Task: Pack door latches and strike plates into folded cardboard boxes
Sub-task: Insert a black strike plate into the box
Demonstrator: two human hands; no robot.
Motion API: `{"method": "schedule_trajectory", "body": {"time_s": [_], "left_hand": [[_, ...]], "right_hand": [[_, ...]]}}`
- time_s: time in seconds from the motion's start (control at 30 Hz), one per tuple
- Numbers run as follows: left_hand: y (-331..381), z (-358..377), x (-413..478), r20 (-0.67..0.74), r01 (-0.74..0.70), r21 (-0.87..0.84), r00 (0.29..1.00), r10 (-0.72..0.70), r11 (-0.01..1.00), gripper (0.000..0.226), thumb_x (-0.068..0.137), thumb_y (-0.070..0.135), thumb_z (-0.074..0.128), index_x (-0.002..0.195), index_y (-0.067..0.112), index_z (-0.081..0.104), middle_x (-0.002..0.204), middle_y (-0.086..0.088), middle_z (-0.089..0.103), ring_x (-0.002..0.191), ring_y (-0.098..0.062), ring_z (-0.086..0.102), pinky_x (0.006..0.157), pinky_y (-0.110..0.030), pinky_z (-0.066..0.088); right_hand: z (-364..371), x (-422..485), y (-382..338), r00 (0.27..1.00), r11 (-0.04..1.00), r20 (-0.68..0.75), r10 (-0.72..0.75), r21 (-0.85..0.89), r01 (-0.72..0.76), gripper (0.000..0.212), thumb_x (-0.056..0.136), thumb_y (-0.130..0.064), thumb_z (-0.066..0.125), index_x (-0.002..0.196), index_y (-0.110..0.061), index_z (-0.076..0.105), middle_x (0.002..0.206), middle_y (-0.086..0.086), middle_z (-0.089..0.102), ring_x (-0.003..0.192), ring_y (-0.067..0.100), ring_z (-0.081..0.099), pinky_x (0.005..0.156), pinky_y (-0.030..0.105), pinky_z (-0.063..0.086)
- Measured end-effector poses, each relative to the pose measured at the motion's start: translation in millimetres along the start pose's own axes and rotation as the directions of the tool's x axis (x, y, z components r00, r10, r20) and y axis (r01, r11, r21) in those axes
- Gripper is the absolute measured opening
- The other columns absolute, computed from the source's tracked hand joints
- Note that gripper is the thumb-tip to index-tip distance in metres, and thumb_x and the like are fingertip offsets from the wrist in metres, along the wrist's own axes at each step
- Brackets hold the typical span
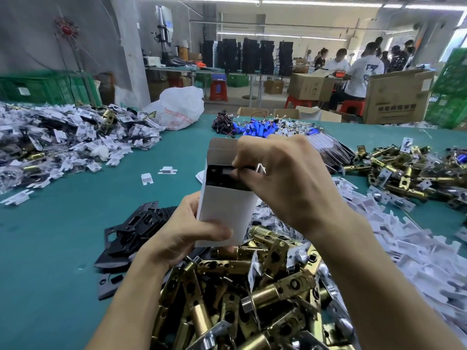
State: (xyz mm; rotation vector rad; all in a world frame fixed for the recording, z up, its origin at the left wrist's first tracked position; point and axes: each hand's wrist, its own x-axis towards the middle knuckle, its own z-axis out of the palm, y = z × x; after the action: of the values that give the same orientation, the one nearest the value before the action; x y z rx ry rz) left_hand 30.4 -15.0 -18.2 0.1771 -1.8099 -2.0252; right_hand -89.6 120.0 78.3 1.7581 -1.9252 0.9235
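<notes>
The step in hand looks like loading: a white box stands upright above the tabletop at the centre of view, its top flap up and its mouth open. The left hand holds the box's lower end, its grip wrapped round it with the thumb across the near face. The right hand is at the mouth, at 2 o'clock of the box, and its grip pinches a dark piece that sits mostly inside. Whether that piece is a strike plate or a bagged part I cannot tell. The box holds this dark content and nothing else can be made out in it. By my reading the next move calls for seating the piece fully below the rim, then adding whatever part is missing and tucking the flap shut while the left hand keeps the box steady. Supplies lie loose, not in containers: brass latches heaped at 6 o'clock, black strike plates at 8 o'clock, white inserts at 4 o'clock. Brown cartons stand far off at 1 o'clock, their contents hidden.
</notes>
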Motion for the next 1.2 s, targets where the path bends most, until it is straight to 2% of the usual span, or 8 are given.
{"method": "schedule_trajectory", "body": {"time_s": [0.3, 0.43, 0.67, 0.8, 0.9, 1.03, 1.13, 1.2], "left_hand": [[-3.5, -0.6, 1.8, 0.018, -0.045, -0.001, 0.999, 0.045, 0.999, 0.055, 0.053, 0.010, 0.082, 0.107, 0.008, 0.070, 0.093, -0.016, 0.067, 0.077, -0.032, 0.067, 0.059, -0.043, 0.059], [-4.7, 0.0, 2.3, -0.006, -0.048, -0.029, 0.999, 0.048, 0.998, 0.054, 0.051, 0.011, 0.083, 0.104, 0.010, 0.072, 0.094, -0.016, 0.066, 0.080, -0.033, 0.067, 0.061, -0.046, 0.060], [-7.4, 1.3, 2.6, -0.016, -0.036, -0.082, 0.999, 0.035, 0.996, 0.048, 0.052, 0.010, 0.082, 0.099, 0.017, 0.076, 0.090, -0.013, 0.070, 0.078, -0.032, 0.069, 0.059, -0.048, 0.061], [-8.3, 0.6, 2.2, -0.024, -0.031, -0.081, 0.999, 0.029, 0.996, 0.045, 0.054, 0.012, 0.081, 0.098, 0.017, 0.075, 0.089, -0.012, 0.071, 0.078, -0.031, 0.070, 0.058, -0.049, 0.061], [-9.5, 0.0, 2.6, -0.041, -0.029, -0.119, 0.999, 0.024, 0.992, 0.043, 0.058, 0.016, 0.078, 0.101, 0.017, 0.075, 0.091, -0.014, 0.071, 0.076, -0.032, 0.070, 0.054, -0.045, 0.059], [-10.4, -3.3, 2.8, -0.114, -0.028, -0.170, 0.993, 0.008, 0.985, 0.052, 0.058, 0.018, 0.078, 0.109, 0.011, 0.071, 0.100, -0.025, 0.067, 0.079, -0.038, 0.068, 0.054, -0.047, 0.058], [-10.1, -2.0, 3.3, -0.136, -0.043, -0.196, 0.991, 0.016, 0.980, 0.043, 0.059, 0.022, 0.077, 0.102, 0.017, 0.075, 0.097, -0.022, 0.069, 0.078, -0.036, 0.069, 0.052, -0.047, 0.059], [-9.9, 0.1, 3.3, -0.182, -0.050, -0.226, 0.983, 0.009, 0.973, 0.041, 0.057, 0.025, 0.077, 0.098, 0.020, 0.076, 0.094, -0.021, 0.069, 0.077, -0.035, 0.070, 0.050, -0.044, 0.058]], "right_hand": [[-10.1, 3.2, 14.9, 0.986, 0.937, 0.161, 0.038, 0.338, -0.091, 0.015, 0.077, -0.008, 0.080, 0.076, -0.018, 0.070, 0.075, -0.005, 0.070, 0.074, 0.014, 0.066, 0.066, 0.042, 0.055], [-5.0, 1.4, 16.2, 0.969, 0.957, 0.246, 0.018, 0.276, -0.088, 0.012, 0.079, -0.012, 0.079, 0.085, -0.020, 0.074, 0.082, -0.003, 0.073, 0.081, 0.013, 0.069, 0.071, 0.042, 0.056], [8.4, -5.0, 13.8, 0.995, 0.943, 0.031, 0.099, 0.316, -0.104, 0.007, 0.075, -0.023, 0.081, 0.078, -0.026, 0.075, 0.075, -0.009, 0.072, 0.073, 0.015, 0.066, 0.065, 0.042, 0.053], [9.3, -0.6, 15.3, 0.979, 0.931, 0.128, 0.156, 0.312, -0.189, 0.004, 0.078, -0.028, 0.081, 0.079, -0.029, 0.076, 0.077, -0.009, 0.073, 0.076, 0.012, 0.068, 0.070, 0.041, 0.055], [4.8, 0.7, 17.1, 0.977, 0.968, 0.187, 0.103, 0.207, -0.142, 0.010, 0.088, -0.035, 0.072, 0.089, -0.028, 0.079, 0.085, -0.012, 0.075, 0.080, 0.003, 0.066, 0.074, 0.036, 0.054], [-3.8, -6.6, 23.8, 0.987, 0.962, -0.114, 0.112, 0.263, -0.079, 0.014, 0.093, -0.023, 0.067, 0.086, -0.016, 0.077, 0.072, -0.019, 0.066, 0.060, -0.004, 0.056, 0.059, 0.010, 0.040], [-7.5, -17.4, 55.8, 0.921, 0.929, -0.202, 0.332, 0.241, -0.281, 0.022, 0.094, -0.023, 0.064, 0.075, -0.015, 0.071, 0.060, -0.018, 0.058, 0.051, 0.001, 0.052, 0.053, 0.013, 0.036], [-5.6, -29.0, 83.7, 0.871, 0.871, 0.001, 0.491, 0.036, -0.491, 0.022, 0.095, -0.024, 0.063, 0.077, -0.014, 0.071, 0.061, -0.012, 0.059, 0.051, -0.001, 0.052, 0.055, 0.022, 0.038]]}}
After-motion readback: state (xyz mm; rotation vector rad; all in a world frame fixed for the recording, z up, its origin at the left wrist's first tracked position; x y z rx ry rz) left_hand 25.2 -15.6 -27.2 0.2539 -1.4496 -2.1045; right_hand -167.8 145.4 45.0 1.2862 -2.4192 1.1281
